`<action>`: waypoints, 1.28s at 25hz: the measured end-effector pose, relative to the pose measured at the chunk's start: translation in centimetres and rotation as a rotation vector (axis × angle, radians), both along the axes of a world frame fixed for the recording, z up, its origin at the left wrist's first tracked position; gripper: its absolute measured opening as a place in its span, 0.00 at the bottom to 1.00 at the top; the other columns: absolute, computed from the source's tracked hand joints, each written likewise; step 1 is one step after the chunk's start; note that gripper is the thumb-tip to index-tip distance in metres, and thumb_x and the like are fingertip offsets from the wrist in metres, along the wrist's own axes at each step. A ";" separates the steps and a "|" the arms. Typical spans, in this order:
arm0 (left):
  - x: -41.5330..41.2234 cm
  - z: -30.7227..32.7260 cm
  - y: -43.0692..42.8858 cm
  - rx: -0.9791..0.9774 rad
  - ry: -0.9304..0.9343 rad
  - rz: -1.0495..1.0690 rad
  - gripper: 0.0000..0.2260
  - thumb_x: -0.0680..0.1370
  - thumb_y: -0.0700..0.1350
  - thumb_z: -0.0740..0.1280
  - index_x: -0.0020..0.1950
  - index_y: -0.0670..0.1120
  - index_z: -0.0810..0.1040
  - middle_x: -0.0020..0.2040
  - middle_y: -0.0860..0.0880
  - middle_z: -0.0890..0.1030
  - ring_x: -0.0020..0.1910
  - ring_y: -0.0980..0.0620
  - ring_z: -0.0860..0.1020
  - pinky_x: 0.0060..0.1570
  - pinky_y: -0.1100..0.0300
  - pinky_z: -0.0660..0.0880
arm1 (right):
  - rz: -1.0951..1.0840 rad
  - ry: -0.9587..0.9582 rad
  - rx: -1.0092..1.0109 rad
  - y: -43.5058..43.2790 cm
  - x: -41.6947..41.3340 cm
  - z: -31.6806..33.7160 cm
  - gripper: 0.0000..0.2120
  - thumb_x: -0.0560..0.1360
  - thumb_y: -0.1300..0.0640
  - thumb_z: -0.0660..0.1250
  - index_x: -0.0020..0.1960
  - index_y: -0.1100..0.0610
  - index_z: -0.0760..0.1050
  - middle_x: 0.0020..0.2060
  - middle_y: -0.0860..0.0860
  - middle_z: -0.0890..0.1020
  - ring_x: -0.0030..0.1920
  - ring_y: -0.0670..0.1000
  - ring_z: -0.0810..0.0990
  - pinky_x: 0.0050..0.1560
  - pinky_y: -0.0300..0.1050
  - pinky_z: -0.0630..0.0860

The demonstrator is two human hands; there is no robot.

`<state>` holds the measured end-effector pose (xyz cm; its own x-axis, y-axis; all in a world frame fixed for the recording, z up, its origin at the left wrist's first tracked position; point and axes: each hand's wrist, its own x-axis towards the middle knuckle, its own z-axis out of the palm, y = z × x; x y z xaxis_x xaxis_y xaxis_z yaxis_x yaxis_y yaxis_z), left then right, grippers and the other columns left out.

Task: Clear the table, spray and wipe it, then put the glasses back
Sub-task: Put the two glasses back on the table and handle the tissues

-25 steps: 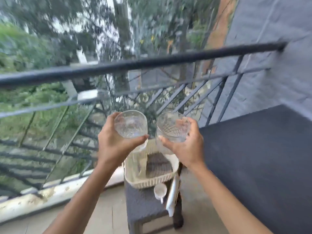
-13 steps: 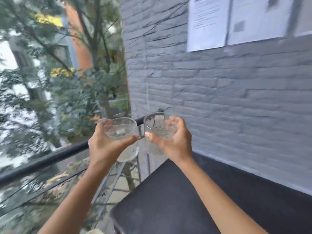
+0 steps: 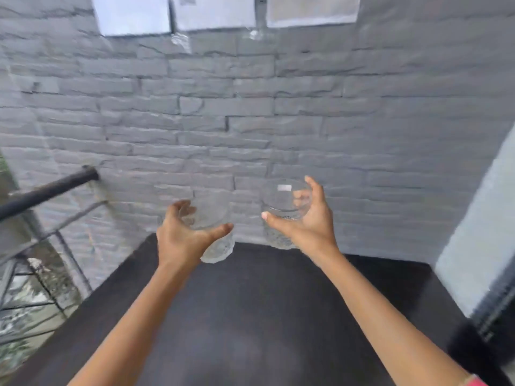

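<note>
Above the far end of the dark table (image 3: 250, 316), left hand (image 3: 182, 238) grips one glass (image 3: 214, 232), right hand (image 3: 309, 224) grips another glass (image 3: 281, 201), both arms extended forward toward the wall.

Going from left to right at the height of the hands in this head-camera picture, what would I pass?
In order: black metal railing bar → left hand → left clear patterned drinking glass → right clear patterned drinking glass → right hand → pale grey wall panel.
</note>
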<state>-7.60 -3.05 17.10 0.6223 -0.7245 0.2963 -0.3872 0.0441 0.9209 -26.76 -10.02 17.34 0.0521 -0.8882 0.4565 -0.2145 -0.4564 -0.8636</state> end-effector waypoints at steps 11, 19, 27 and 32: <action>-4.6 -12.0 -7.7 0.313 0.017 -0.200 0.37 0.59 0.45 0.82 0.65 0.47 0.69 0.56 0.52 0.75 0.55 0.52 0.74 0.53 0.61 0.70 | -0.267 0.111 0.291 -3.6 -6.6 -13.7 0.41 0.55 0.51 0.81 0.62 0.47 0.65 0.55 0.46 0.74 0.57 0.47 0.74 0.61 0.46 0.72; -2.6 -19.1 -10.1 0.483 0.051 -0.205 0.38 0.60 0.45 0.81 0.64 0.47 0.66 0.57 0.52 0.74 0.55 0.50 0.75 0.51 0.57 0.74 | -0.330 0.122 0.507 -4.3 -5.1 -21.9 0.41 0.56 0.52 0.81 0.63 0.47 0.63 0.57 0.43 0.72 0.61 0.45 0.72 0.57 0.38 0.67; -2.0 -21.9 -11.9 0.509 0.047 -0.220 0.38 0.60 0.44 0.81 0.63 0.47 0.65 0.57 0.53 0.73 0.55 0.51 0.74 0.48 0.61 0.70 | -0.364 0.140 0.504 -5.5 -3.7 -24.7 0.40 0.57 0.53 0.81 0.62 0.47 0.63 0.57 0.41 0.72 0.57 0.41 0.71 0.51 0.27 0.64; -1.9 -22.7 -12.4 0.522 0.041 -0.229 0.38 0.60 0.44 0.82 0.63 0.46 0.65 0.56 0.53 0.72 0.54 0.53 0.73 0.48 0.63 0.69 | -0.387 0.124 0.508 -5.5 -3.2 -25.7 0.40 0.57 0.54 0.82 0.61 0.44 0.63 0.56 0.40 0.72 0.56 0.40 0.71 0.49 0.23 0.63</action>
<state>-9.49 -15.41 -5.57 0.4355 -0.8862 -0.1583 -0.3852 -0.3423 0.8570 -29.91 -15.52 -8.36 -0.2895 -0.9571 -0.0142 -0.3932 0.1325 -0.9098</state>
